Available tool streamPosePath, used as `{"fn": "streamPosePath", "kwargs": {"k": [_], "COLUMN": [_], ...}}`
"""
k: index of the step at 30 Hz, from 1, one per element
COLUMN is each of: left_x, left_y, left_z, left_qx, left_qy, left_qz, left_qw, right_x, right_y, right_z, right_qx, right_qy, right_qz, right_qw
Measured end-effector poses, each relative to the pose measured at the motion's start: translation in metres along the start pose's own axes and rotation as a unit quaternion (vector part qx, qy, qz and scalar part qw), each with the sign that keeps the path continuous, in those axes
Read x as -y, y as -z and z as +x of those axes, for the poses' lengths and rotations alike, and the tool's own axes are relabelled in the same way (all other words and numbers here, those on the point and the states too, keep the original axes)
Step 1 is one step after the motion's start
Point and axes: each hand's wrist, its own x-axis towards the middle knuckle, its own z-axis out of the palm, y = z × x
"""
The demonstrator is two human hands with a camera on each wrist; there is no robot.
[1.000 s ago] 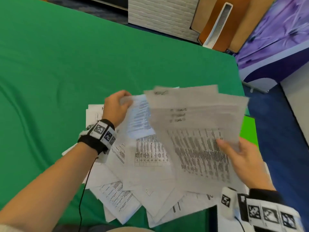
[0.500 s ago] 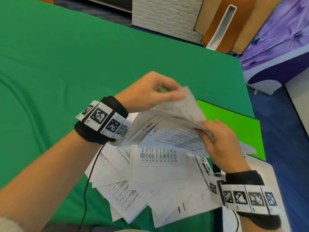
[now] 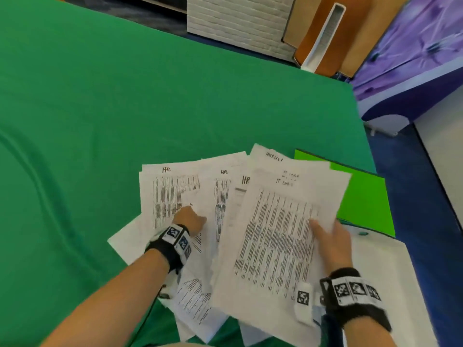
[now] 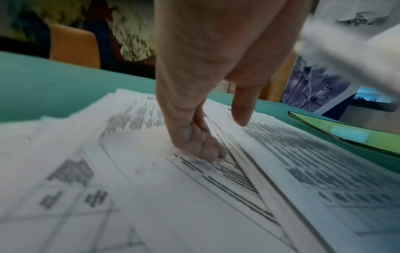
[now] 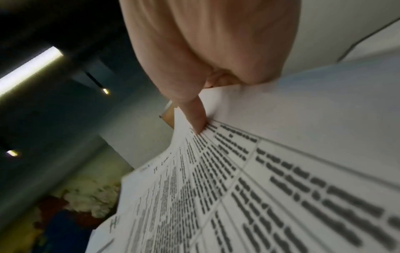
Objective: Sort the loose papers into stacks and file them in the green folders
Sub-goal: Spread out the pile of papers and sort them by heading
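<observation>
Printed loose papers [image 3: 172, 191] lie fanned on the green table, several marked "HR" by hand at the top. My left hand [image 3: 190, 219] is down on these sheets. In the left wrist view its fingertips [image 4: 205, 150] press on a page of the papers [image 4: 151, 188], with the thumb lifted. My right hand [image 3: 328, 236] grips a sheaf of sheets [image 3: 275, 234] at its right edge, thumb on top. The right wrist view shows the thumb [image 5: 194, 118] on the printed sheaf [image 5: 259, 188]. A bright green folder [image 3: 360, 196] lies flat behind the sheaf, also visible as the folder [image 4: 346, 135] beside the pile.
A white folder or board [image 3: 390, 266] lies under my right wrist near the table's right edge. The green cloth [image 3: 125, 96] stretches bare to the left and back. Beyond the far edge stand a white brick-patterned box [image 3: 238, 21] and wooden boards.
My left hand has let go of the raised sheaf and dropped onto the HR sheets at the left. The right hand now holds the sheaf alone, laid flatter and facing up.
</observation>
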Motion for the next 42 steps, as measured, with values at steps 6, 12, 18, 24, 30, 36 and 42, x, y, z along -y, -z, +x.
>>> {"fn": "streamPosePath", "kwargs": {"k": [6, 12, 18, 24, 30, 36, 42], "left_x": [-0.015, -0.001, 0.017, 0.029, 0.041, 0.032, 0.018], "left_y": [-0.014, -0.001, 0.029, 0.022, 0.024, 0.025, 0.028], "left_z": [-0.001, 0.002, 0.012, 0.016, 0.017, 0.002, -0.008], "left_qx": [0.023, 0.000, 0.064, 0.041, 0.020, 0.091, 0.189], "left_qy": [-0.076, -0.114, -0.125, -0.106, -0.097, -0.106, -0.085], "left_qz": [-0.005, -0.106, -0.128, -0.124, -0.164, -0.294, -0.368], "left_qw": [0.997, 0.988, 0.982, 0.986, 0.981, 0.945, 0.907], "right_x": [-0.058, -0.057, -0.045, -0.054, -0.066, -0.061, -0.040], "right_y": [-0.038, -0.034, -0.050, -0.068, -0.055, -0.056, -0.063], "right_z": [-0.019, -0.025, -0.025, -0.015, -0.014, -0.024, -0.035], "right_qx": [0.075, 0.131, 0.186, 0.158, 0.108, 0.165, 0.219], "right_qy": [-0.117, -0.172, -0.201, -0.207, -0.175, -0.220, -0.275], "right_qz": [0.016, 0.151, 0.178, 0.094, 0.057, 0.140, 0.187], "right_qw": [0.990, 0.965, 0.945, 0.961, 0.977, 0.951, 0.917]}}
